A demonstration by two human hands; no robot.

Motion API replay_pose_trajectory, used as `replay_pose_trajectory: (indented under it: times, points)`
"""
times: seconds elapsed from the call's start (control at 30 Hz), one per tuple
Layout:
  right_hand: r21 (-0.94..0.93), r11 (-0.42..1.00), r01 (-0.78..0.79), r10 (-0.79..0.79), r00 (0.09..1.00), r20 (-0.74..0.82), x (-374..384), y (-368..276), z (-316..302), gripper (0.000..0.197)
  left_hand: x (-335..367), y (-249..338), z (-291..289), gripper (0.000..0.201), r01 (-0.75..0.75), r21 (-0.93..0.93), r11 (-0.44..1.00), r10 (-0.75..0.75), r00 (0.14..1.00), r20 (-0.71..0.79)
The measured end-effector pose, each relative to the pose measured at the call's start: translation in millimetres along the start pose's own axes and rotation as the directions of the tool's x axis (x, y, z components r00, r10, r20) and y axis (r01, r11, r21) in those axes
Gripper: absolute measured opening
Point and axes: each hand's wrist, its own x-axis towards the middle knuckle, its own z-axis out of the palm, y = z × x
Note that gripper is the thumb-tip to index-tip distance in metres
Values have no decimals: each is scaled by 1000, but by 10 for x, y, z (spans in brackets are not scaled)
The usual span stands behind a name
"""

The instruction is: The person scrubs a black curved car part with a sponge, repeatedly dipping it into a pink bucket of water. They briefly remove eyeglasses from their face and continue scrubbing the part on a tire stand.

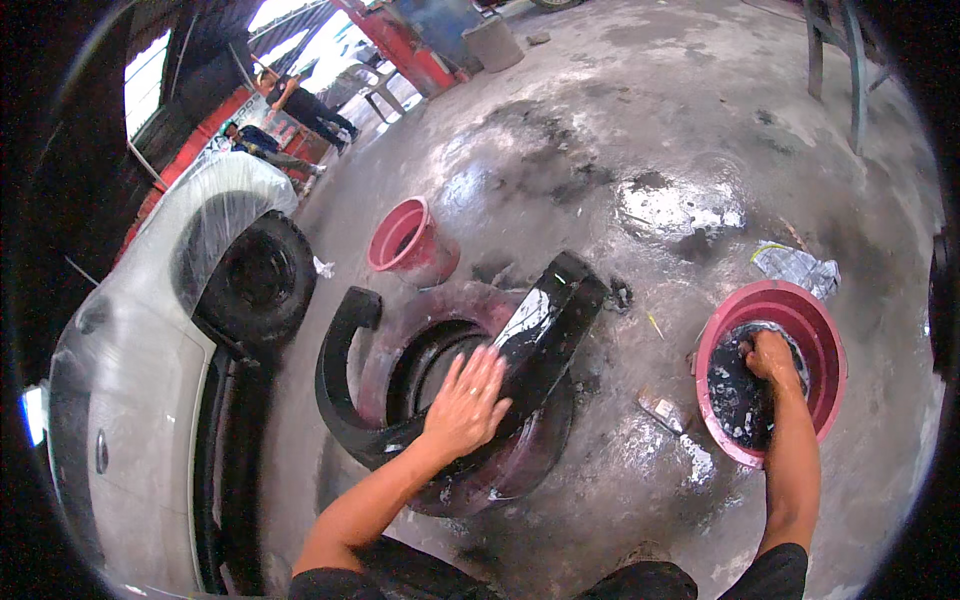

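Observation:
My left hand (468,402) lies flat with its fingers stretched out on a glossy black wheel arch trim (560,335). The trim is a long curved piece, wet and shining near its upper end. It rests across a tyre (405,322) that lies on its side and is stained pinkish. To the right, my right hand (772,358) reaches into a pink bucket (828,355) of dark, sudsy water (732,395). Its fingers are curled down at the water, and whatever they hold is hidden.
A second pink bucket (432,258) stands beyond the tyre. At left is a white vehicle (150,385) partly wrapped in clear plastic, with a dark wheel (262,275). A crumpled plastic wrapper (800,268) lies behind the right bucket. Two people (300,105) are far left; the concrete floor has wet patches.

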Motion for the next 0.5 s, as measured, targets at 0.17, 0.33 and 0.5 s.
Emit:
replay_pose_trajectory:
  times: [0.17,0.33,0.5]
  points:
    - [24,997,68,-71,983,169,-80,217,-90,39,-1019,-320,27,78,37,-48,998,-35,999,23]
    - [-92,987,136,-91,921,380,160,152,444,36,-2160,-738,-35,85,448,-100,889,-448,894,26]
    - [-211,969,125,-101,988,120,-107,35,119,26,-1936,-921,187,36,593,-331,734,-621,784,29]
